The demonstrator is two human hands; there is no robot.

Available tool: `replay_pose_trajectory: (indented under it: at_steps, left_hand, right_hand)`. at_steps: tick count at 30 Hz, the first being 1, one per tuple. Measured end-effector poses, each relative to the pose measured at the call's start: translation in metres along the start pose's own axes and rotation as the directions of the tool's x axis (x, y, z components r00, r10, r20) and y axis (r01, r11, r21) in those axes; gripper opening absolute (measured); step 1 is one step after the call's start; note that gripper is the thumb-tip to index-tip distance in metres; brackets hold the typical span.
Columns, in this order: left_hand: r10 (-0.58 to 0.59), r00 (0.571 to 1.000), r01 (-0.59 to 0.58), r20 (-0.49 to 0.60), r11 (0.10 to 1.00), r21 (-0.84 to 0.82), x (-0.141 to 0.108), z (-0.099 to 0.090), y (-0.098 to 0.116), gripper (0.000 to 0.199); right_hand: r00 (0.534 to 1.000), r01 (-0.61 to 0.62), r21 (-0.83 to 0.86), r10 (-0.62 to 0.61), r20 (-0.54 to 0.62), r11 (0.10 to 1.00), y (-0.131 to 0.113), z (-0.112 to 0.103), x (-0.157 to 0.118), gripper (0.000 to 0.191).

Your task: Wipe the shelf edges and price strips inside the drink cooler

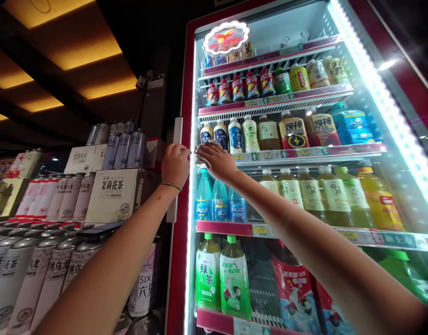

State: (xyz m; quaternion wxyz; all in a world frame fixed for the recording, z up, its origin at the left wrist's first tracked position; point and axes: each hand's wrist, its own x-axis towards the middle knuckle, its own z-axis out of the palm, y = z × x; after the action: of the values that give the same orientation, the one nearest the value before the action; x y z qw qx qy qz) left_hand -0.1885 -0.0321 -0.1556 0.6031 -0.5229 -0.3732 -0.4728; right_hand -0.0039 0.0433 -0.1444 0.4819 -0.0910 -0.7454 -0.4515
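My left hand (175,165), with a thin band at the wrist, has its fingers curled at the pale door handle (178,131) on the red frame (187,88) of a drinks fridge. Just right of it, my right hand (217,160) lies over a small pale crumpled cloth (199,153) against the glass door near its lit left edge. The cloth is mostly hidden beneath the fingers. Behind the glass, blue bottles (220,202) stand below the right hand, and small bottles (235,135) line the shelf beside it.
Lower in the fridge are green tea bottles (234,279) and red-wrapped packs (295,293). To the left, a display holds many silver cans (14,265) and a white tea box (112,197). An oval lit sign (226,39) hangs at the fridge's top left.
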Motion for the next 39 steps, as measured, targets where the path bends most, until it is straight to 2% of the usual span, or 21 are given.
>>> replay_pose_trajectory:
  at_steps: [4, 9, 14, 18, 20, 24, 28, 32, 34, 37, 39]
  left_hand:
    - [-0.027, 0.999, 0.028, 0.033, 0.999, -0.041, -0.004, -0.001, -0.001, 0.035]
    - [-0.039, 0.998, 0.042, 0.055, 0.997, -0.066, -0.007, -0.003, -0.001, 0.038]
    - [-0.043, 0.998, 0.046, 0.055, 0.997, -0.057, -0.007, -0.002, 0.0, 0.04]
    - [-0.032, 0.997, 0.034, 0.066, 0.999, -0.03, -0.007, -0.002, 0.003, 0.036]
    - [-0.017, 0.998, 0.017, 0.065, 1.0, -0.005, -0.006, -0.002, 0.004, 0.035]
    - [0.043, 0.994, -0.043, 0.096, 0.999, -0.002, -0.005, -0.002, 0.006, 0.035]
    - [0.095, 0.983, -0.093, 0.158, 0.995, -0.024, -0.005, -0.003, 0.008, 0.037]
    - [0.229, 0.927, -0.224, 0.296, 0.973, -0.051, -0.007, -0.004, 0.012, 0.039]
    - [0.232, 0.905, -0.233, 0.358, 0.972, -0.039, -0.008, -0.005, 0.013, 0.039]
    - [0.177, 0.905, -0.182, 0.387, 0.983, -0.024, -0.011, -0.005, 0.014, 0.04]
    - [0.171, 0.904, -0.167, 0.393, 0.985, -0.044, -0.012, -0.005, 0.013, 0.04]
  right_hand:
    - [0.991, 0.117, 0.037, -0.12, 0.068, 0.992, -0.016, 0.004, -0.007, 0.048]
    - [0.998, 0.035, 0.026, -0.036, 0.05, 0.999, -0.028, 0.005, -0.014, 0.05]
    - [0.982, 0.137, 0.084, -0.146, 0.119, 0.987, -0.042, 0.003, -0.033, 0.054]
    - [0.991, 0.071, 0.043, -0.076, 0.115, 0.997, -0.049, 0.002, -0.037, 0.049]
    - [0.989, 0.076, 0.025, -0.079, 0.127, 0.997, -0.049, 0.002, -0.038, 0.049]
    - [0.968, 0.155, 0.044, -0.161, 0.192, 0.987, -0.038, -0.008, -0.048, 0.055]
    - [0.988, 0.046, 0.026, -0.049, 0.143, 0.999, -0.02, -0.02, -0.059, 0.049]
    - [0.974, 0.114, 0.087, -0.128, 0.186, 0.99, -0.007, -0.028, -0.069, 0.052]
    - [0.986, 0.052, 0.075, -0.063, 0.152, 0.996, 0.0, -0.032, -0.073, 0.052]
    - [0.994, -0.074, 0.054, 0.07, 0.087, 0.996, 0.009, -0.039, -0.081, 0.052]
    - [0.992, -0.031, 0.073, 0.022, 0.126, 0.997, 0.015, -0.044, -0.088, 0.054]
